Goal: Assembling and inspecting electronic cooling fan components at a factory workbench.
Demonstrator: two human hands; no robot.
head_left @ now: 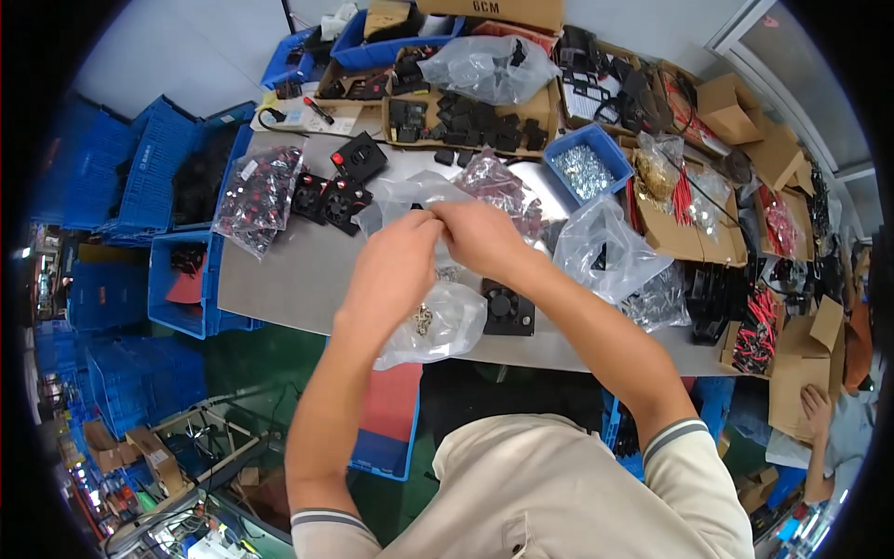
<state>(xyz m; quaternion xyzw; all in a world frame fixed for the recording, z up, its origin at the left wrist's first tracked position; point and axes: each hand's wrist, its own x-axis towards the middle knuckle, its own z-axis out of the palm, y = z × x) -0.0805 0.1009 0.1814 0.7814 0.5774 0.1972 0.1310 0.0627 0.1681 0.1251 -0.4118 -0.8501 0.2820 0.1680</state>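
1. Since the head view is all I get at this end, it covers everything: I have the left hand [396, 256] and right hand [478, 238] meeting above the grey table [270, 289], knuckles up.
2. Left fingers: curled in, tips hidden; can't tell the gap or whether anything's pinched. Right fingers: bent in against the left ones; grip not readable either.
3. Whatever sits between the fingertips is hidden from me. Closest visible: a clear plastic bag [396, 194] just beyond the hands, and a parts bag [454, 321] on the near side, at the table's front edge, brass-coloured bits inside. Touching or not, can't tell.
4. Around: black fan [503, 307] just right of the parts bag; fan unit [360, 158] farther left; blue bin [608, 189] of silver hardware off to the right.
5. Doing it well, my call: brace both hands against each other, pinch lightly with the fingertips, make small moves. Keep wrists and forearms clear of the parts bag; it looks slack and easily dragged, and loose bits could spill over the edge. I'd tilt the knuckles aside so the contact point shows.
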